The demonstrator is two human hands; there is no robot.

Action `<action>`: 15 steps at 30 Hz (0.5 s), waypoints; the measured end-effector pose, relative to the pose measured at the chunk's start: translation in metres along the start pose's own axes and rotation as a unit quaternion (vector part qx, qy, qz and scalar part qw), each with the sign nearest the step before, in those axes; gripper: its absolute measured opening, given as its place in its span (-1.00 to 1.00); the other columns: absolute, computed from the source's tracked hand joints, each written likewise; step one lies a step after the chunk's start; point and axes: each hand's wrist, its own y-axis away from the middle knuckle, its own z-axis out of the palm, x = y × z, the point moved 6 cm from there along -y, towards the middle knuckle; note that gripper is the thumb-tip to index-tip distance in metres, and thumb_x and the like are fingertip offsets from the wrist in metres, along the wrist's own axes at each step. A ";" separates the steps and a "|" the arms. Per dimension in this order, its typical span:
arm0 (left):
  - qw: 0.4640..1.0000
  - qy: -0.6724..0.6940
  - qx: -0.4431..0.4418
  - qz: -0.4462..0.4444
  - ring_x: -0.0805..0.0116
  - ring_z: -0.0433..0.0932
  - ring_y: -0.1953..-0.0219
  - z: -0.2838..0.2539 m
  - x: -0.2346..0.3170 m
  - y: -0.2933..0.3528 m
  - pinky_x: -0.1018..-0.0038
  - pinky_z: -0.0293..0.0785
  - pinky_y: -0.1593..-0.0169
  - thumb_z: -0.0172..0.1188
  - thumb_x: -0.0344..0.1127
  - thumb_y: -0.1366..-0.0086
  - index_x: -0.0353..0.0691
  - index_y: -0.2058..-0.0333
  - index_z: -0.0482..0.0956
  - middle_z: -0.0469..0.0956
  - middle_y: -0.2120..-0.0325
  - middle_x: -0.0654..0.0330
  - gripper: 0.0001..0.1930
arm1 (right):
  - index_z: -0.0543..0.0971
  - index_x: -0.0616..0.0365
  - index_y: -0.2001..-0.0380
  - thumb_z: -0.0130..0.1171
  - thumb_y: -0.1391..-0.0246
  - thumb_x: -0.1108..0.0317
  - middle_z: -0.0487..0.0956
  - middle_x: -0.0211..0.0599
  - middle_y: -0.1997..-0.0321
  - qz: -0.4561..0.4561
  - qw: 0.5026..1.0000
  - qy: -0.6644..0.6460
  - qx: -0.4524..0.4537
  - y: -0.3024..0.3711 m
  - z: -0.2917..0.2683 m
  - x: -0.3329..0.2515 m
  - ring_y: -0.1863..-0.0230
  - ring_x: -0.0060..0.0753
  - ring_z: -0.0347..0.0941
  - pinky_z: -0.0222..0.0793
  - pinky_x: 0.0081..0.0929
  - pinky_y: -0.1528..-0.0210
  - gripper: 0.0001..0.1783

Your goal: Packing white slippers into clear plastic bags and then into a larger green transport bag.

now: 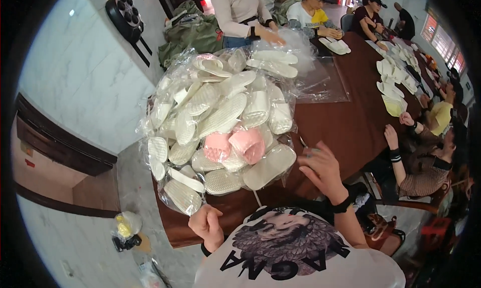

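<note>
A heap of white slippers (220, 112) in clear plastic bags covers the near left end of the table, with a pair of pink slippers (234, 145) among them. My left hand (207, 224) is closed at the table's near edge, just below a bagged white slipper (183, 197). Whatever its fingers may hold is hidden. To the right of the heap, my right hand (323, 170) is open above the table with its fingers apart. The nearest thing to it is another bagged slipper (270, 167), and nothing shows in its grasp.
The long table has a brown cover (330, 122). Clear plastic bags (328, 80) lie past the heap, near a standing person (243, 12). Loose white slippers (393, 70) run along the far right, where several people sit. Green sacks (190, 37) stand by the wall.
</note>
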 end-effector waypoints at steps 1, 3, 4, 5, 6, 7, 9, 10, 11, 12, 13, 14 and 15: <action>0.999 -0.030 -0.021 -0.034 0.47 0.45 0.61 0.007 0.001 -0.003 0.57 0.38 0.44 0.16 -0.41 -0.19 -0.37 0.58 0.50 0.51 0.69 0.21 -0.80 | 0.39 -0.08 -0.14 0.32 0.08 0.15 0.32 -0.23 -0.26 0.155 0.957 -0.093 -0.226 0.012 0.034 0.022 -0.34 -0.13 0.10 -0.05 -0.02 -0.35 -0.34; 0.992 -0.060 -0.044 -0.106 0.56 0.40 0.66 0.020 -0.006 -0.005 0.60 0.30 0.54 0.14 -0.44 -0.25 -0.38 0.55 0.52 0.48 0.72 0.22 -0.81 | 0.38 -0.10 -0.15 0.34 0.11 0.16 0.31 -0.21 -0.26 0.070 0.979 -0.040 -0.189 0.000 0.052 0.010 -0.34 -0.09 0.10 0.01 0.01 -0.33 -0.31; 0.991 -0.064 -0.046 -0.109 0.56 0.40 0.66 0.027 -0.007 -0.005 0.60 0.30 0.54 0.14 -0.44 -0.25 -0.38 0.55 0.52 0.48 0.72 0.22 -0.81 | 0.37 -0.12 -0.17 0.35 0.13 0.17 0.31 -0.18 -0.27 -0.022 0.988 0.016 -0.149 -0.006 0.060 0.000 -0.34 -0.06 0.10 0.06 0.04 -0.30 -0.28; 0.989 -0.041 -0.050 -0.131 0.56 0.42 0.66 0.033 -0.009 -0.002 0.60 0.31 0.54 0.15 -0.44 -0.26 -0.38 0.51 0.54 0.48 0.71 0.21 -0.82 | 0.28 -0.18 -0.24 0.38 0.18 0.17 0.23 -0.14 -0.31 -0.068 0.985 0.059 -0.150 -0.005 0.072 -0.003 -0.37 0.03 0.04 0.10 0.11 -0.26 -0.16; 0.987 -0.016 -0.053 -0.152 0.56 0.43 0.66 0.035 -0.014 0.000 0.60 0.31 0.54 0.15 -0.43 -0.27 -0.39 0.47 0.56 0.49 0.70 0.20 -0.84 | 0.28 -0.18 -0.24 0.38 0.18 0.17 0.23 -0.14 -0.31 -0.068 0.984 0.055 -0.154 -0.007 0.086 -0.001 -0.37 0.03 0.04 0.10 0.11 -0.26 -0.16; 0.987 -0.036 -0.094 -0.123 0.55 0.46 0.64 0.039 -0.016 0.000 0.61 0.32 0.53 0.15 -0.41 -0.28 -0.38 0.40 0.58 0.50 0.68 0.20 -0.85 | 0.24 -0.20 -0.26 0.38 0.19 0.19 0.19 -0.13 -0.33 -0.065 0.979 0.087 -0.171 -0.010 0.101 0.003 -0.39 0.06 -0.01 0.08 0.14 -0.27 -0.12; 0.986 -0.047 -0.101 -0.124 0.54 0.47 0.63 0.041 -0.015 0.000 0.61 0.33 0.52 0.15 -0.41 -0.28 -0.38 0.40 0.58 0.51 0.68 0.20 -0.86 | 0.29 -0.19 -0.21 0.29 0.12 0.28 0.24 -0.11 -0.30 -0.059 0.970 0.176 -0.156 -0.024 0.119 0.003 -0.34 0.08 0.10 0.17 0.12 -0.20 -0.25; 0.986 -0.056 -0.107 -0.119 0.53 0.49 0.63 0.044 -0.013 0.000 0.60 0.34 0.51 0.15 -0.40 -0.29 -0.37 0.40 0.58 0.51 0.67 0.20 -0.86 | 0.29 -0.19 -0.21 0.29 0.12 0.28 0.24 -0.11 -0.30 -0.061 0.969 0.176 -0.160 -0.024 0.129 0.012 -0.34 0.08 0.10 0.17 0.12 -0.20 -0.25; 0.983 -0.075 -0.115 -0.122 0.54 0.49 0.61 0.043 -0.013 0.000 0.60 0.35 0.50 0.14 -0.41 -0.29 -0.36 0.38 0.59 0.52 0.67 0.20 -0.87 | 0.34 -0.18 -0.15 0.25 0.10 0.31 0.32 -0.12 -0.23 -0.042 0.977 0.121 -0.170 -0.022 0.142 0.025 -0.25 0.03 0.22 0.25 0.04 -0.13 -0.34; 0.983 -0.076 -0.112 -0.125 0.54 0.49 0.61 0.041 -0.015 0.000 0.60 0.35 0.50 0.14 -0.41 -0.29 -0.36 0.38 0.59 0.52 0.67 0.20 -0.87 | 0.38 -0.16 -0.10 0.20 0.07 0.35 0.40 -0.14 -0.17 -0.024 0.981 0.064 -0.180 -0.024 0.150 0.034 -0.17 -0.02 0.34 0.32 -0.05 -0.07 -0.43; 0.981 -0.082 -0.108 -0.137 0.54 0.49 0.61 0.038 -0.021 0.002 0.60 0.35 0.50 0.15 -0.40 -0.29 -0.36 0.38 0.59 0.52 0.67 0.20 -0.87 | 0.50 -0.07 0.08 0.12 0.01 0.36 0.57 -0.17 0.12 -0.054 0.997 -0.011 -0.055 -0.037 0.122 0.024 0.14 -0.11 0.52 0.42 -0.22 0.15 -0.64; 0.979 -0.087 -0.106 -0.148 0.54 0.49 0.61 0.035 -0.027 0.004 0.59 0.35 0.50 0.15 -0.40 -0.29 -0.35 0.37 0.59 0.53 0.67 0.20 -0.87 | 0.50 -0.07 0.08 0.12 0.01 0.36 0.57 -0.17 0.12 -0.059 0.996 -0.014 -0.060 -0.043 0.106 0.019 0.14 -0.11 0.52 0.42 -0.22 0.15 -0.64; 0.971 -0.092 -0.122 -0.184 0.50 0.54 0.55 0.031 -0.036 0.007 0.58 0.40 0.44 0.15 -0.41 -0.28 -0.35 0.34 0.59 0.56 0.62 0.17 -0.88 | 0.52 0.05 0.12 0.10 0.02 0.40 0.58 -0.14 0.17 0.004 0.995 -0.083 -0.054 -0.048 0.084 0.018 0.18 -0.13 0.54 0.44 -0.30 0.16 -0.68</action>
